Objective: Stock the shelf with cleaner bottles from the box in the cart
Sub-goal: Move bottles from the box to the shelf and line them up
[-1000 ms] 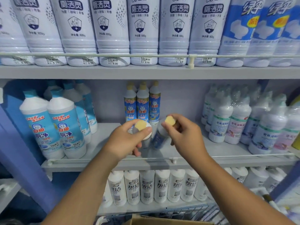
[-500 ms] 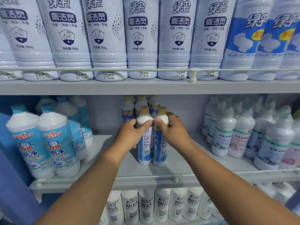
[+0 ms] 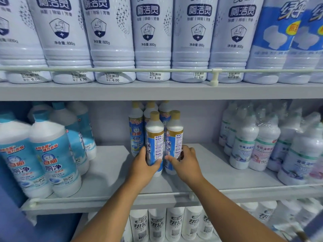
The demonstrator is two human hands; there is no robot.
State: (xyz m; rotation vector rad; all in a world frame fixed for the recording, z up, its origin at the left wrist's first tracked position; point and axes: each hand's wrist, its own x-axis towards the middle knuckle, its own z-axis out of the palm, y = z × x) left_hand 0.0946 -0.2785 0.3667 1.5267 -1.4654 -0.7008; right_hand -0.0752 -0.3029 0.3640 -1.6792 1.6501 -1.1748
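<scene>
While both arms reach in over the thin white guard rail, the left hand grasps the lower body of a slim white plastic cleaner bottle with a yellow cap and a blue-and-gold label, fingers curled round its base. Just to its right, touching it, stands a second slim white yellow-capped bottle, and the right hand grasps that one low down, thumb across the front and fingers wrapped behind. Both bottles are upright on the middle grey metal shelf, roughly at its centre, with their back labels turned toward the near side. Directly behind them, farther in, is a cluster of matching yellow-capped bottles facing forward. On the left of the same shelf sit broad white bottles with teal caps and light blue labels, well apart from the pair. On the right stand shrink-wrapped white bottles with green-banded labels. Along the upper shelf runs a row of large white ribbed bottles with dark blue label marks, price stickers at their bases. Below, white bottles with black lettering line the lowest shelf.
</scene>
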